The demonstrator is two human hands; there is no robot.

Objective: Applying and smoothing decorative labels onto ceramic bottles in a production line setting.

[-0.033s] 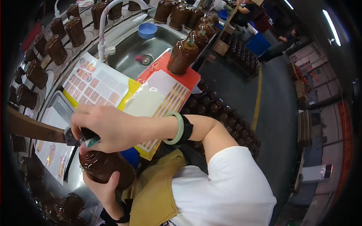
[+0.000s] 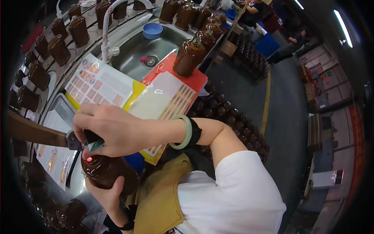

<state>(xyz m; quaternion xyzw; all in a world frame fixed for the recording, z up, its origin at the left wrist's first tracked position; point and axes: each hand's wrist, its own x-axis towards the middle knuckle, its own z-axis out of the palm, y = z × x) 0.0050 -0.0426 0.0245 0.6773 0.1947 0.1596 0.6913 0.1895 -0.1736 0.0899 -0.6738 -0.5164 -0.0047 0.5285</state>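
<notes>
Since the earlier frame, the brown bottles at upper left are shifting slightly, and a red spot is now showing on the glossy brown bottle in front of your mustard apron. Your left hand is gripping that bottle, its thumb pressing the side. Your right hand is pinching a dark, teal-edged piece at its top; your fingers are partly covering it, so its exact kind is hard to tell. Beyond, a blue bowl is sitting at the sink's far side.
</notes>
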